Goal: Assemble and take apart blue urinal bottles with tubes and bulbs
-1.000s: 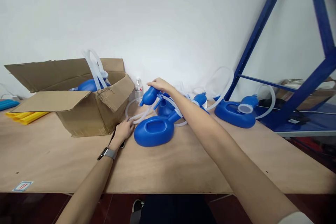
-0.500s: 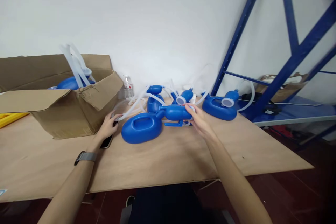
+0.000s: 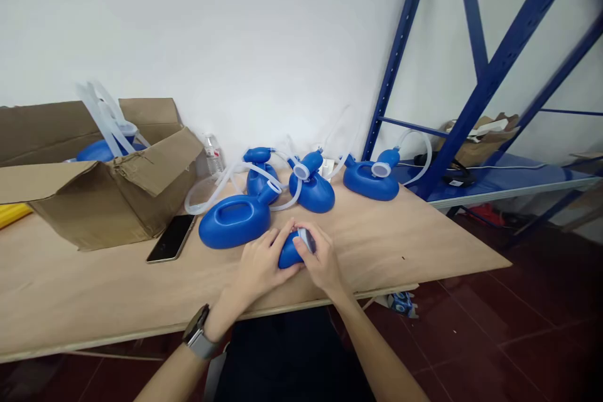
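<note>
Near the table's front edge, my left hand [image 3: 264, 262] and my right hand [image 3: 324, 265] are closed around a rounded blue plastic cup-like head [image 3: 289, 252] with a translucent rim. The fingers of my right hand lie at the rim, and those of my left wrap the blue body. Just beyond my left hand, a blue urinal bottle [image 3: 235, 221] with a looped handle lies on its side, a pale ring at its neck. Behind it, clear tubing [image 3: 211, 191] curls across the table beside another blue bottle [image 3: 315, 193] fitted with a similar head.
A phone [image 3: 172, 239] lies on the wooden table [image 3: 117, 289], left of the bottle. An open cardboard box [image 3: 108, 207] with blue bottles and tubes stands further left. A plastic drink bottle [image 3: 213, 154] is behind. One more urinal bottle [image 3: 370, 182] sits near the blue shelf frame [image 3: 400, 44].
My right hand has brought the blue head off the bottle and nearer to me. My left hand has left the tubing by the phone and joined it. The view has shifted right.
</note>
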`<act>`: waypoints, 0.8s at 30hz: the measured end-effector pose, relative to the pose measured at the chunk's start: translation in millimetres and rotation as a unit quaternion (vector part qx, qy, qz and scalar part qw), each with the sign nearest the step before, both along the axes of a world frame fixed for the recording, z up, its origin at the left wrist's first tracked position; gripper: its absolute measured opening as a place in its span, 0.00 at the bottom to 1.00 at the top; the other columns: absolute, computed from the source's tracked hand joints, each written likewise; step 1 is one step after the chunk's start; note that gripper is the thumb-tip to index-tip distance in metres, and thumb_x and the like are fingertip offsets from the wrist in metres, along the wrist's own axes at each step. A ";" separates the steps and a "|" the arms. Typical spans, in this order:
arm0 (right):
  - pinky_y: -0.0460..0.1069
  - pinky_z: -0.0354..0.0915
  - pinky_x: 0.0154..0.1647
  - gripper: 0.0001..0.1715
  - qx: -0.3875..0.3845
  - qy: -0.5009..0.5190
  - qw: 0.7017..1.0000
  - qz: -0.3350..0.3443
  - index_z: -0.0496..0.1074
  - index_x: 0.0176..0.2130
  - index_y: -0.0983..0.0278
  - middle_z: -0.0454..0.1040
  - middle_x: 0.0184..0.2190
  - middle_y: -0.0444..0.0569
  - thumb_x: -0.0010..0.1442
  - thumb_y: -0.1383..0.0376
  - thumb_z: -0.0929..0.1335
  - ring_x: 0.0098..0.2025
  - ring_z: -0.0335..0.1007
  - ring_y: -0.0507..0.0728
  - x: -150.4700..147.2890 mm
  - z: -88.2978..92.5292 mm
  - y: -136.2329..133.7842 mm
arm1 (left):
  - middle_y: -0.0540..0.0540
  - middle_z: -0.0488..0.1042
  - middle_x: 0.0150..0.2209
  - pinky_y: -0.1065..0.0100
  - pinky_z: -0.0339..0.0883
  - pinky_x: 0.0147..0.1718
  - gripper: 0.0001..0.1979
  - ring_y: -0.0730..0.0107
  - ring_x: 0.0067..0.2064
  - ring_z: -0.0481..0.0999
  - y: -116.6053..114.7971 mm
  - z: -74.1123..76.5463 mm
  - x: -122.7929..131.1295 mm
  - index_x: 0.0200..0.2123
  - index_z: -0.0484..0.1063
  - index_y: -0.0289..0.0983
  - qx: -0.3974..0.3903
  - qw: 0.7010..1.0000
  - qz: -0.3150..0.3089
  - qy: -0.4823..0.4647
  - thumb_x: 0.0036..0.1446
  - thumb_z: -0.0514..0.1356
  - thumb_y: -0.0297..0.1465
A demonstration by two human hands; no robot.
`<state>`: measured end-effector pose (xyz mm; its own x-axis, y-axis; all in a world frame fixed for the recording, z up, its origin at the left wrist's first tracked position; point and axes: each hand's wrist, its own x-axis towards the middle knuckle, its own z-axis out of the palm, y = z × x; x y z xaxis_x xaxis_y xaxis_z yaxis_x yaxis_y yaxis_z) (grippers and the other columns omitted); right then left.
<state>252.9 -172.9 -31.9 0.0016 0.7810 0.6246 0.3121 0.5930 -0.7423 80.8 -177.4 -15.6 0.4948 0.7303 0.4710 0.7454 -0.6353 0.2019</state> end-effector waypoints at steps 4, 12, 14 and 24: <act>0.52 0.70 0.43 0.14 0.027 -0.024 0.999 0.000 0.74 0.41 0.60 0.80 0.37 0.49 0.72 0.58 0.63 0.39 0.78 0.58 9.4 -7.8 -2.5 | 0.37 0.81 0.52 0.54 0.77 0.45 0.32 0.47 0.48 0.83 1.4 -16.1 8.5 0.61 0.70 0.36 -0.056 0.997 0.006 -0.053 0.54 0.66 0.39; 0.52 0.69 0.41 0.17 0.038 -0.014 0.998 0.057 0.75 0.40 0.60 0.81 0.36 0.49 0.71 0.54 0.62 0.37 0.77 0.58 21.5 -6.3 -1.2 | 0.44 0.83 0.47 0.59 0.74 0.46 0.27 0.53 0.45 0.83 -6.2 14.0 19.7 0.53 0.77 0.38 -0.222 0.960 -0.038 -0.167 0.48 0.70 0.37; 0.52 0.70 0.39 0.21 0.018 0.055 0.997 0.046 0.74 0.38 0.60 0.80 0.35 0.49 0.70 0.49 0.61 0.36 0.78 0.59 23.9 -4.0 -1.9 | 0.45 0.83 0.41 0.62 0.73 0.41 0.23 0.55 0.40 0.82 -3.8 14.5 16.5 0.47 0.79 0.36 -0.290 0.935 -0.058 -0.194 0.49 0.70 0.40; 0.53 0.71 0.41 0.23 -0.145 -0.039 0.988 -0.022 0.78 0.44 0.60 0.80 0.39 0.49 0.69 0.48 0.62 0.36 0.78 0.59 77.6 6.2 53.2 | 0.42 0.81 0.41 0.61 0.72 0.42 0.31 0.52 0.44 0.79 19.0 -7.9 -26.7 0.46 0.76 0.34 -0.330 0.874 0.069 -0.349 0.51 0.68 0.54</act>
